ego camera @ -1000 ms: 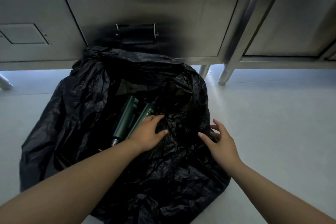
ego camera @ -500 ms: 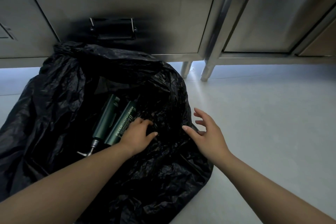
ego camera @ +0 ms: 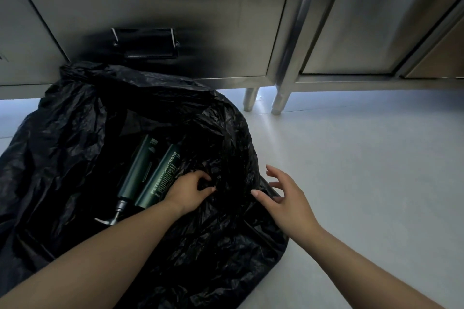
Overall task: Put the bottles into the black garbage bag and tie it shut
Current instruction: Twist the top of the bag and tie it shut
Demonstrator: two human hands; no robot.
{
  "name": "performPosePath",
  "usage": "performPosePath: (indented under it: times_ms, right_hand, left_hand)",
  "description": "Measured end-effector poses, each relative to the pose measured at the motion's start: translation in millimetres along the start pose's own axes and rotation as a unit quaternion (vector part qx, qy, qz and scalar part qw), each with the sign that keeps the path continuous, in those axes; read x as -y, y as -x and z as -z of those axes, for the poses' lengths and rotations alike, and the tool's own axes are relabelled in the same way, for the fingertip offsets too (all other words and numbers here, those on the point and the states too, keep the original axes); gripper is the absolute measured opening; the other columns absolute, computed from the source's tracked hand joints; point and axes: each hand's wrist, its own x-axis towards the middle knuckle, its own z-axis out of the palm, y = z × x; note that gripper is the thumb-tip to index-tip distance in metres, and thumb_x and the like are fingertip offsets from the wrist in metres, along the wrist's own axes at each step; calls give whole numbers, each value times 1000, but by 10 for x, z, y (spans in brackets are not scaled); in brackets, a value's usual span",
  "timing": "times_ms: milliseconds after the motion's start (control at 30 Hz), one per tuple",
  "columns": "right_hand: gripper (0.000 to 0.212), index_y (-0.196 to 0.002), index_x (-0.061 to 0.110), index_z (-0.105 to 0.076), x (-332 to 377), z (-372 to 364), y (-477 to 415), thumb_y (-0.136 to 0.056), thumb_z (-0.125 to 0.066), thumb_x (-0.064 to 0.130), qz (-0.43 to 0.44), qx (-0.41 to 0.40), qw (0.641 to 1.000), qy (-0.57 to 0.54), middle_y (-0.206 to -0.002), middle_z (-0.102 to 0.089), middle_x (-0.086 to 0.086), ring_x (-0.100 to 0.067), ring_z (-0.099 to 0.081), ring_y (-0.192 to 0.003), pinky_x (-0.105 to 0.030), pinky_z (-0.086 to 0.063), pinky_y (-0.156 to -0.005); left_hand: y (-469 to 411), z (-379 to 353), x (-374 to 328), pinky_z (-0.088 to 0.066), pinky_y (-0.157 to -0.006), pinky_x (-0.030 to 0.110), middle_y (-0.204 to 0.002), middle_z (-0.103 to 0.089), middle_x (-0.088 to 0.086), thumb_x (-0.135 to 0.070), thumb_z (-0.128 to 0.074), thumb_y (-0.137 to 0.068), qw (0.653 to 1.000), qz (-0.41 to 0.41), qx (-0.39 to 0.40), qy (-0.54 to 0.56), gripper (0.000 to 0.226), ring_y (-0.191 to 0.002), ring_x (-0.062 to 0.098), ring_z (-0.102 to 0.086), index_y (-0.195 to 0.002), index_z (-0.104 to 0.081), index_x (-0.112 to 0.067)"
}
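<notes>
- While the bag (ego camera: 75, 133) lies slumped and open on the floor (ego camera: 351, 183), two bottles (ego camera: 136, 170) lie in its mouth, side by side and touching. Lifting the rim unevenly could roll them out.
- Left hand (ego camera: 188, 190): fingers curled into the film just beside the nearer bottle, apparently pinching a fold. It's a thin grab, so the film may slip or tear when pulled.
- Right hand (ego camera: 288, 198): released, fingers spread over the bag's right edge; contact unclear. Gathering only one layer would leave a gap under the knot.
- The pump nozzle (ego camera: 110, 218) points at the near rim and could snag or poke the film.
- The rim is hard to trace, black on black.
- Left fingertips are buried in folds.
- Can't tell if more bottles lie deeper.
- The bag's left side is cut off by the frame; its far end is bunched against the cabinet (ego camera: 150, 7).
</notes>
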Motion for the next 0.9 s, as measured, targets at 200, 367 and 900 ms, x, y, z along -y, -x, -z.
performPosePath:
  times_ms: [200,367,900]
  right_hand:
    - [57,-132,39,-43,422,-58,-117,-80,-68,43,62,6,998,3,-123,-46,26,6,-46,-113,-29,-46,-98]
    - [69,-140,29,-39,951,-283,-356,-79,-61,53,181,-24,980,77,-148,-33,11,-4,-29,-135,-23,-27,-109]
    - [70,-134,39,-45,1275,-1068,-580,-74,-42,74,195,138,961,141,-138,-47,16,-5,-40,-130,-23,-32,-105]
  left_hand:
    - [225,443,-38,-34,-53,8,-80,-53,-21,-36,-68,-81,992,-39,-118,30,20,-74,0,-53,-98,-57,-35]
    - [508,976,67,-37,-64,12,-96,-57,-17,-33,-68,-82,984,-65,-160,36,23,-83,2,-53,-103,-59,-32]
    - [989,1681,666,-38,-69,13,-95,-57,-12,-37,-65,-85,976,19,-201,77,50,-85,5,-55,-131,-48,-30]
